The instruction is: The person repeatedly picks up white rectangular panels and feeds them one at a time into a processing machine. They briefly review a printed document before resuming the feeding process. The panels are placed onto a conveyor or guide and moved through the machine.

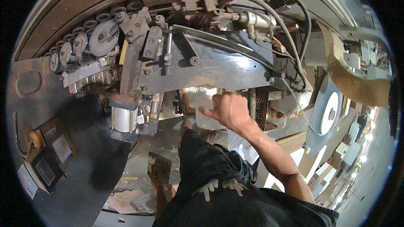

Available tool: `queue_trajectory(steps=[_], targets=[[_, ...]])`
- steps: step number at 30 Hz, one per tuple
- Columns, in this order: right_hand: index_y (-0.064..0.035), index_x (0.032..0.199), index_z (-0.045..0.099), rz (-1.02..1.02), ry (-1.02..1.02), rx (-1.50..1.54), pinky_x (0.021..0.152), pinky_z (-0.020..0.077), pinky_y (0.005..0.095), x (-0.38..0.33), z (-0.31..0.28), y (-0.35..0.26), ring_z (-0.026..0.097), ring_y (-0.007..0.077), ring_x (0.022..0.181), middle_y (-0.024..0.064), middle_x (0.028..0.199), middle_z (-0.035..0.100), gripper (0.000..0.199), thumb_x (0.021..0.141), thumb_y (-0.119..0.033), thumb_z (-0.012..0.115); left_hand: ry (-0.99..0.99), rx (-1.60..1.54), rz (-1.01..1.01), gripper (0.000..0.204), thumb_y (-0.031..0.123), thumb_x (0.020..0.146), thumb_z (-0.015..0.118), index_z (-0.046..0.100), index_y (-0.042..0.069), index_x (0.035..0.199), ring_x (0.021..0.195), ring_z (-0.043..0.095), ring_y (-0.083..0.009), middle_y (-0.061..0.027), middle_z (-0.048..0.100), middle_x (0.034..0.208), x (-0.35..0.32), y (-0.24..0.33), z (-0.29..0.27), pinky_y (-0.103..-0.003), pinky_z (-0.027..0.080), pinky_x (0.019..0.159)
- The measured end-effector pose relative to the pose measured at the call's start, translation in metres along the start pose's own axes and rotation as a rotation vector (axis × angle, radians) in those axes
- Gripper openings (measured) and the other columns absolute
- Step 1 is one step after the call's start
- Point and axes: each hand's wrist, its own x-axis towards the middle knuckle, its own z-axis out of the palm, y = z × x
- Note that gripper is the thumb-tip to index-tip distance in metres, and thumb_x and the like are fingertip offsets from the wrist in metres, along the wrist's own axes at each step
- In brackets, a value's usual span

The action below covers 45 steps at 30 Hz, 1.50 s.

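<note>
My right hand [230, 110] is closed, its thumb reaching left, just in front of the machine's broad grey metal plate [210, 69]. Beneath and beside the thumb is a pale, translucent container [206, 120] with an amber-stained inside. A small dark brown edge shows at the curled fingers, but whatever they grip is mostly hidden. Lower left, at my side, my left hand [158, 181] holds a dark brown rectangular piece [159, 168] with rows of small marks or holes by its lower end. Most of the left fingers are hidden.
A metal cylinder [124, 120] and bracket stand left of the container, with several round discs [103, 38] behind. Hoses and a pneumatic cylinder [256, 20] run above the plate. A large disc [328, 113] and ribbed duct [360, 86] are right. Cardboard scraps [124, 201] lie below left.
</note>
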Motion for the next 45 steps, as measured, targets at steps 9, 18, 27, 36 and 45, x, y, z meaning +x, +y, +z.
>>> queue_trajectory(steps=[9,18,27,36,45], targets=[[0.0067,0.088,0.066,0.019,0.408,0.597,0.068,0.0512,0.0427,-0.142,0.069,0.076,0.059,0.0292,0.073,0.0168,0.081,0.06,0.064,0.077,-0.053,0.088,0.325,0.303,0.054,0.087,0.056,0.089,0.076,0.046,0.007,0.155,0.116,0.068,-0.043,-0.0216,0.069,0.131,-0.013,0.026,-0.016,-0.054,0.055,0.096],[0.0077,0.1,0.062,0.885,0.679,0.823,0.077,0.0523,0.0439,-0.264,0.382,0.222,0.068,0.0346,0.082,0.0274,0.088,0.069,0.051,0.088,-0.037,0.083,0.291,0.631,0.161,0.083,0.058,0.081,0.079,0.054,0.012,0.145,0.12,0.065,-0.0387,-0.0205,0.066,0.132,-0.058,0.012,-0.062,-0.054,0.055,0.094],[-0.0004,0.105,0.072,0.898,0.53,0.813,0.085,0.0545,0.0504,-0.102,0.753,0.431,0.071,0.0413,0.09,0.0241,0.098,0.075,0.044,0.099,-0.043,0.064,0.439,0.836,0.257,0.084,0.05,0.087,0.075,0.044,0.005,0.15,0.119,0.064,-0.0342,-0.0191,0.063,0.137,-0.083,0.023,-0.111,-0.048,0.052,0.097],[0.0015,0.107,0.073,1.011,0.326,0.698,0.088,0.0543,0.0479,-0.008,0.878,0.487,0.072,0.0387,0.093,0.0237,0.102,0.075,0.039,0.1,-0.035,0.061,0.516,0.852,0.131,0.091,0.044,0.087,0.077,0.034,0.008,0.159,0.12,0.066,-0.0331,-0.0144,0.068,0.136,-0.171,-0.025,-0.134,-0.045,0.051,0.098],[0.0034,0.109,0.074,1.158,0.353,0.681,0.091,0.0542,0.0454,-0.013,0.907,0.477,0.072,0.0361,0.097,0.0234,0.107,0.075,0.036,0.1,-0.027,0.057,0.564,0.992,-0.009,0.101,0.067,0.081,0.075,0.036,0.016,0.16,0.112,0.069,-0.0414,-0.0178,0.072,0.124,-0.19,-0.012,-0.082,-0.053,0.052,0.097]])
